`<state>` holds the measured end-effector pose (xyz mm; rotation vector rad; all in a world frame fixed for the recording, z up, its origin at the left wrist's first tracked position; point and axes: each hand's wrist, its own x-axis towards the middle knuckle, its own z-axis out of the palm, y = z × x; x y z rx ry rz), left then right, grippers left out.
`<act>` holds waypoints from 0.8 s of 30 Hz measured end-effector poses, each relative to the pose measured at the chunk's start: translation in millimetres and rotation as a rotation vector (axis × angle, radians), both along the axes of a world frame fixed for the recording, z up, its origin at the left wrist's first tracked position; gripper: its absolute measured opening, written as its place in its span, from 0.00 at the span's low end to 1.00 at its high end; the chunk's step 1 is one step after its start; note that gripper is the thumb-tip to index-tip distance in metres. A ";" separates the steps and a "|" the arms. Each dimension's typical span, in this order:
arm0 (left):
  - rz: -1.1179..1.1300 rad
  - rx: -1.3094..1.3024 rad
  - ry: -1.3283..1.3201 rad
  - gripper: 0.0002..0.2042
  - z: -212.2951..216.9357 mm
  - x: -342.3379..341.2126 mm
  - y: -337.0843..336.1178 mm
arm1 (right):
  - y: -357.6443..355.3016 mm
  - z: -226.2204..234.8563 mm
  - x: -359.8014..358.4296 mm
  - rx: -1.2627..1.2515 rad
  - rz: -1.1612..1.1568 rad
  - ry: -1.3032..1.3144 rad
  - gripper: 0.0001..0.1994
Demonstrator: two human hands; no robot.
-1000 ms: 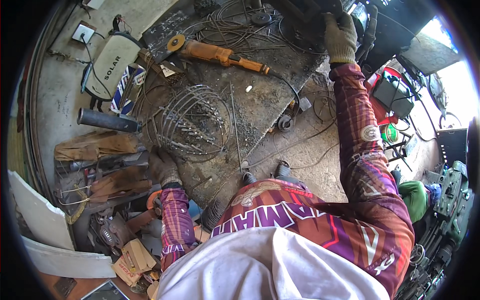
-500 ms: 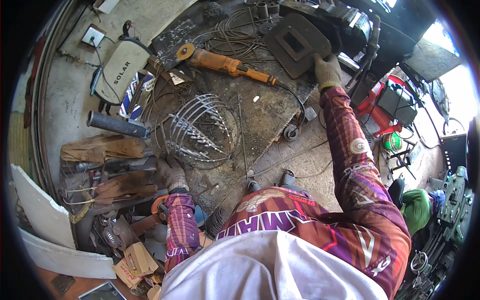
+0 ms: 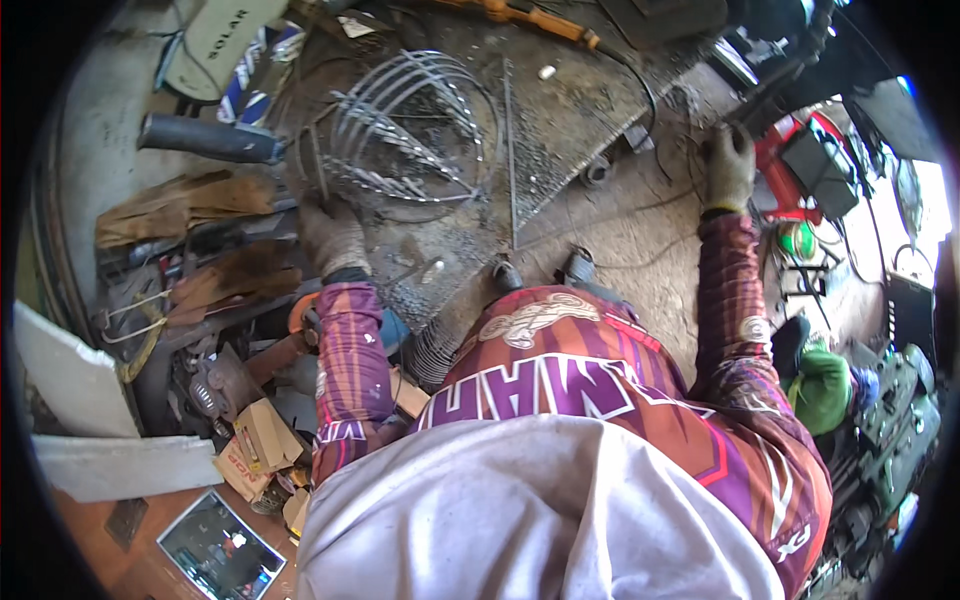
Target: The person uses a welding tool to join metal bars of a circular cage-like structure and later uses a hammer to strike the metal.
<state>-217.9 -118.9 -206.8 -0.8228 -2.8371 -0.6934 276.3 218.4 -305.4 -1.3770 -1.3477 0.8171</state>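
My left hand (image 3: 333,238), in a grey work glove, rests at the left edge of the dark metal worktable (image 3: 440,235), its fingers stretched forward. Just beyond it lies a round frame of bent metal rods (image 3: 405,130) with twisted bars across it. A thin rod runs close to the fingers; whether they touch it I cannot tell. My right hand (image 3: 729,168), also gloved, is held out over the floor to the right of the table. Its fingers point away from me, and their tips are hidden. Ahead of it, at the top edge, lies a dark welding shield (image 3: 665,18), partly cut off.
An orange angle grinder (image 3: 530,14) lies at the far side, its cable trailing over the edge. A grey pipe (image 3: 212,138) and brown leather pieces (image 3: 185,208) crowd the left. A red chair (image 3: 785,175) stands right; beyond it crouches a person in green (image 3: 822,390).
My right hand has come off the welding shield and moved right and toward me. The view has tilted nearer, so the table things sit higher. My left hand stays by the rod frame.
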 end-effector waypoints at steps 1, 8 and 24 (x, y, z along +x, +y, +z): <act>-0.030 0.022 0.070 0.19 -2.7 -2.6 5.1 | -22.6 -31.4 16.8 -0.053 0.005 -0.060 0.18; -0.140 -0.514 0.184 0.22 -37.9 -75.5 15.3 | -234.3 -112.0 95.3 -0.952 0.315 -0.509 0.17; -0.131 0.453 -1.494 0.11 57.7 -138.3 33.2 | -358.5 -90.7 81.0 -1.188 -0.072 -0.172 0.23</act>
